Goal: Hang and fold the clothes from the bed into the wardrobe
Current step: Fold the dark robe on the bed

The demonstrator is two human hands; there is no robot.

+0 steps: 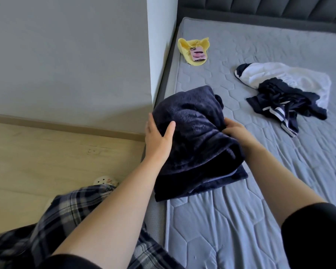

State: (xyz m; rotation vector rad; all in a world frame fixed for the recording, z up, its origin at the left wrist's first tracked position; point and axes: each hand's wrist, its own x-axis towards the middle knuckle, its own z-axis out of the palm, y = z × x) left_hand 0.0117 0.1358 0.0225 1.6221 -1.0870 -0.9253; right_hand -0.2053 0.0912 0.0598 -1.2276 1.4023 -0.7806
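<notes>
A person bends over the near corner of a bed (pixel 241 210), both bare hands on a folded navy fleece (pixel 194 136) that lies at the mattress edge. The left hand (pixel 157 136) cups the fleece's left side, thumb pressed on top and fingers (pixel 150 121) curled round the outer edge, gripping the bundle. The right hand (pixel 235 131) takes the opposite side, its fingers bent and tucked into a fold of the fabric, holding it; the fingertips are hidden in the cloth. The fleece sits doubled over, its upper layers raised between the hands and its lower layers flat on the grey quilted mattress.

Farther up the bed, well apart from the fleece, a white garment (pixel 291 78) lies crumpled with a dark striped garment (pixel 285 103) heaped partly on top of it. Near the bed's far left edge, a yellow cloth (pixel 186 49) lies with a pink-cased phone (pixel 198 54) resting on it.

Plaid trousers (pixel 66 214) show at the lower left above a pale wood floor (pixel 47 152), and a grey wall (pixel 66 55) meets the bed's side.
</notes>
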